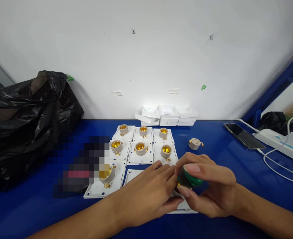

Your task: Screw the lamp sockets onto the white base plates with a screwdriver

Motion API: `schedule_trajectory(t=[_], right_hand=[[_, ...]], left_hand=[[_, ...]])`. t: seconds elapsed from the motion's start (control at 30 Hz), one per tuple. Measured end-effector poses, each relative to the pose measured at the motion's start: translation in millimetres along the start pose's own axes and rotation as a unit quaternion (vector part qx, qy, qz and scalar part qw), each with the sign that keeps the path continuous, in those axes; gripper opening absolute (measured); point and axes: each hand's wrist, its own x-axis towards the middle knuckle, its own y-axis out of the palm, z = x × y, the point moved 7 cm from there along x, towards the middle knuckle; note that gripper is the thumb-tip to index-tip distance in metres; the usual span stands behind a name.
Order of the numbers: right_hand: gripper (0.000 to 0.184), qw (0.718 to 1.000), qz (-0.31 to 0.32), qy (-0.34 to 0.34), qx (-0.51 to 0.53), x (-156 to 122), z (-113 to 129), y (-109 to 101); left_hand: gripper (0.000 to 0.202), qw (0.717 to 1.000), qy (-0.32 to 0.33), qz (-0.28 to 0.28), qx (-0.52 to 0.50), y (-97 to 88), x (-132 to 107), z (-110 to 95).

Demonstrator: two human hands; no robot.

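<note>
Near the front of the blue table, my right hand is wrapped round a green rounded handle, probably a screwdriver, held upright over a white socket plate. My left hand is curled against the same spot, its fingertips pressed to a socket part that is mostly hidden beneath both hands. Behind them lie several white square plates with brass lamp sockets in rows. A loose beige socket core sits alone to the right of the rows.
A stack of white plates stands against the white wall. A large black plastic bag fills the left side. At the right lie a phone and a white power strip with cables. A blurred patch covers the area left of the plates.
</note>
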Motion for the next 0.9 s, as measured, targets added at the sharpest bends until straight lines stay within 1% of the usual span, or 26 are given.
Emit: schedule_trajectory(t=[0.1, 0.23, 0.43, 0.7, 0.77, 0.9], right_hand=[[0.081, 0.999, 0.028, -0.004, -0.039, 1.4, 5.5, 3.3], [0.085, 0.997, 0.035, -0.002, -0.063, 0.4, 6.3, 4.3], [0.086, 0.998, 0.036, -0.005, -0.058, -1.4, 4.2, 3.6], [0.083, 0.997, 0.045, -0.006, -0.063, -1.3, 5.4, 4.1], [0.078, 0.997, 0.041, -0.003, -0.07, -2.1, 5.8, 4.3], [0.054, 0.996, 0.027, 0.013, -0.081, -4.5, 5.2, 4.6]], left_hand=[[0.037, 0.999, 0.023, -0.014, 0.023, -0.7, -2.5, -2.7], [0.034, 0.999, 0.027, -0.013, 0.017, -1.1, -3.7, -2.7], [0.038, 1.0, 0.022, -0.004, 0.003, 1.4, -2.5, -0.8], [0.035, 1.0, 0.02, 0.008, 0.008, 2.0, -3.8, -1.0], [0.035, 1.0, 0.017, 0.01, 0.004, 2.2, -3.8, -0.4], [0.038, 1.0, 0.018, 0.013, -0.002, 2.5, -3.0, -0.2]])
